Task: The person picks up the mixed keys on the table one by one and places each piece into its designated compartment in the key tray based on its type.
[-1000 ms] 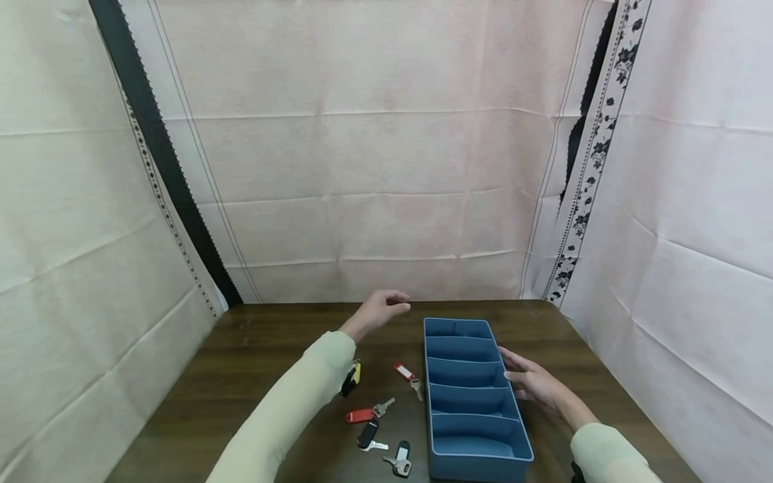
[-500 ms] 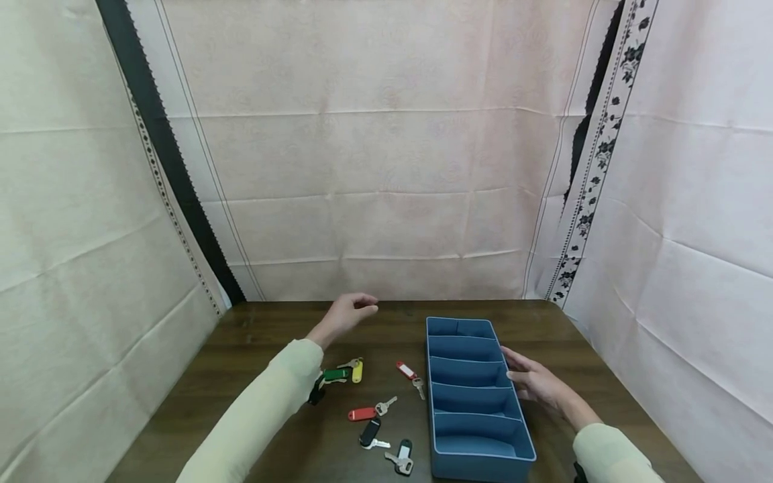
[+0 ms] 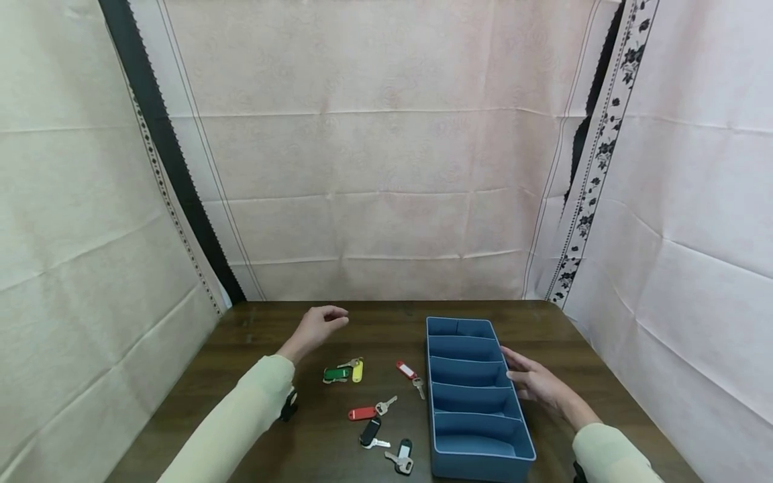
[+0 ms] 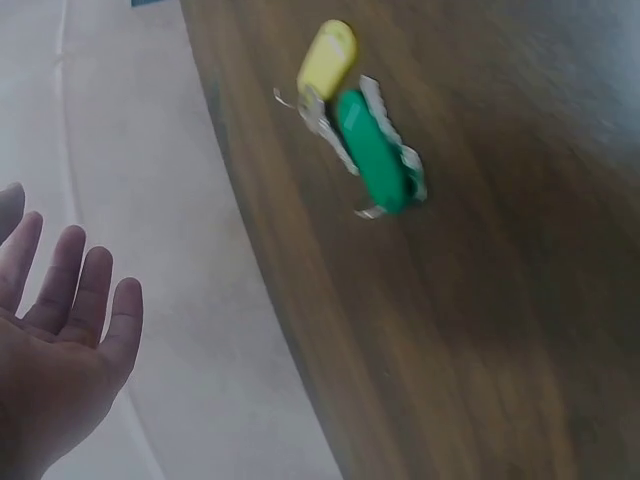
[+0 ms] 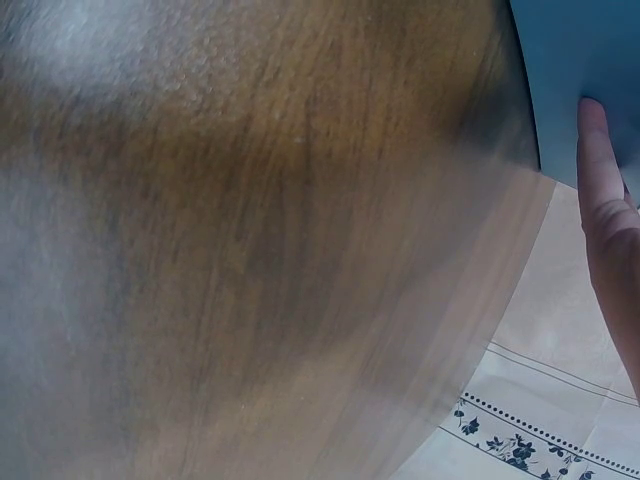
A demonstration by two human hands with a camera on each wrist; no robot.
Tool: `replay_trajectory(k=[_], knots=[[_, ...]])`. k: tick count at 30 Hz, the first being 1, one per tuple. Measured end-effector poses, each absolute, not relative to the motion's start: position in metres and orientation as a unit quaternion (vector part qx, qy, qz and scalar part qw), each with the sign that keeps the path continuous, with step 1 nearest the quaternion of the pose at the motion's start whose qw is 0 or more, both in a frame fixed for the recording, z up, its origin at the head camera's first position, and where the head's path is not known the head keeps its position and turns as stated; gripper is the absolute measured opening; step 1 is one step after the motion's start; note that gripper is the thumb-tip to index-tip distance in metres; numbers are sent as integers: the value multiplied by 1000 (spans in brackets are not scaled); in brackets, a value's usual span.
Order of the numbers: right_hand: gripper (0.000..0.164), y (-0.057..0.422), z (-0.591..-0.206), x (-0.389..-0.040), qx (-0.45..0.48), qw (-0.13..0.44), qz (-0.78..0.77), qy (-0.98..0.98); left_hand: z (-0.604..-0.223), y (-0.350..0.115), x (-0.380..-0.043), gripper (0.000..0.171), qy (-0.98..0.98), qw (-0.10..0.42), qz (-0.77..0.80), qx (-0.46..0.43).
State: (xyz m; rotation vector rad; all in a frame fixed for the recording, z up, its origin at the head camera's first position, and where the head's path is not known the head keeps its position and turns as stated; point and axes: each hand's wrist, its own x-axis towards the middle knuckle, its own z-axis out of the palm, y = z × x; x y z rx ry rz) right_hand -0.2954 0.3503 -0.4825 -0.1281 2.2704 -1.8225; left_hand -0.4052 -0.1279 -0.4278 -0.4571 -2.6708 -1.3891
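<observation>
My left hand (image 3: 315,331) hovers over the back left of the table, fingers loosely bent and holding nothing; the left wrist view shows its palm and parted fingers. Nearest to it lie a key with a green tag (image 3: 335,374) and a key with a yellow tag (image 3: 357,371), side by side. At the right, my right hand (image 3: 537,382) rests against the long side of a blue divided box (image 3: 480,467). In the right wrist view one straight finger (image 5: 600,165) touches the box's outer wall. The box's compartments hold nothing that I can see.
Between the left arm and the box lie more tagged keys: a red tag (image 3: 362,414), a red-and-white tag (image 3: 406,369), a black tag (image 3: 370,431) and a black-and-white one (image 3: 403,451). Pale cloth (image 3: 374,201) hangs beyond the wooden table's (image 3: 199,402) edges.
My left hand has moved leftward and slightly nearer, uncovering the green and yellow tagged keys. The right hand stays at the box's side. The box and keys lie as before.
</observation>
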Motion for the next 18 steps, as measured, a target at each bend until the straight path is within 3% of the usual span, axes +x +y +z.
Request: replay_trajectory(k=[18], knots=[[64,350,-483,-295,-56,116,-623,772,-469,-165,-386,24,-899,51,-427,-89]])
